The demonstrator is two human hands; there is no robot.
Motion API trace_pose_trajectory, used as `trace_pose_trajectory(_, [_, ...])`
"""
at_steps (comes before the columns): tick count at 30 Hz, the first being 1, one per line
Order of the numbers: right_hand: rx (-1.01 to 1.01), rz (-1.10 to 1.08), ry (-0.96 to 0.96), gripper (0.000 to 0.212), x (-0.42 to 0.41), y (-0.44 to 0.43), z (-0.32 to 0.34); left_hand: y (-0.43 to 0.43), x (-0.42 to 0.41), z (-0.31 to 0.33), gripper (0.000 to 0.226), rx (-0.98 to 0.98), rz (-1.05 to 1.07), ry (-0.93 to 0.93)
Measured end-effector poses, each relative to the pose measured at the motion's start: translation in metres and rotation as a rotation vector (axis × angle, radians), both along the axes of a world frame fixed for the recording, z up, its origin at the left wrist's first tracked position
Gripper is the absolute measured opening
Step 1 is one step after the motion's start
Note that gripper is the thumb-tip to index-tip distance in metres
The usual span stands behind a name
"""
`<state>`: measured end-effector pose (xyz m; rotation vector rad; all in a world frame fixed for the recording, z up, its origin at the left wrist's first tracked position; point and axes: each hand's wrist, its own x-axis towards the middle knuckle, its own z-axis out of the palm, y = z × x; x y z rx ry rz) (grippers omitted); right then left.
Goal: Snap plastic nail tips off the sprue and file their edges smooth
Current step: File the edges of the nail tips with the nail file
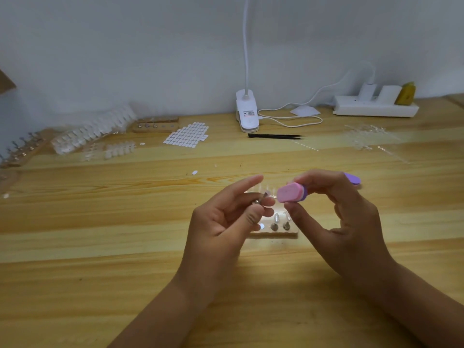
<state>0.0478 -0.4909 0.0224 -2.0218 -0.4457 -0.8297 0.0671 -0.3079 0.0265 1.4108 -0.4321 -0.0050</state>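
Note:
My left hand pinches a small metal stand with a clear nail tip on its top, held above the table. My right hand grips a pink and purple buffer block, its pink end close to the nail tip. Whether block and tip touch I cannot tell. Under my hands lies a small wooden holder with two more metal stands carrying clear tips. Sprues of clear nail tips lie at the far left.
A sheet of white adhesive tabs, a second wooden holder, black tweezers, a white clip lamp with its cable, a power strip and empty clear sprues lie along the back. A purple file lies behind my right hand.

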Motion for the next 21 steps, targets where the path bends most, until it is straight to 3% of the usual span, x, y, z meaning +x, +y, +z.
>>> trace_pose_trajectory(6, [-0.087,-0.038,-0.092,0.03,0.002,-0.002,0.0,-0.003,-0.001,-0.003,0.019,-0.02,0.04,0.044])
trace_pose_trajectory(15, [0.378,0.245,0.024,0.031,-0.005,0.004,0.005,-0.007,-0.004,-0.003,0.013,-0.038,0.009,0.101])
trace_pose_trajectory(18, [0.275,0.292,0.027,0.033,-0.009,0.006,0.005,-0.007,-0.005,-0.001,0.013,-0.016,-0.017,0.069])
trace_pose_trajectory(21, [0.066,0.186,0.015,0.032,-0.007,0.006,0.003,-0.007,-0.008,0.0,0.007,-0.008,-0.04,0.035])
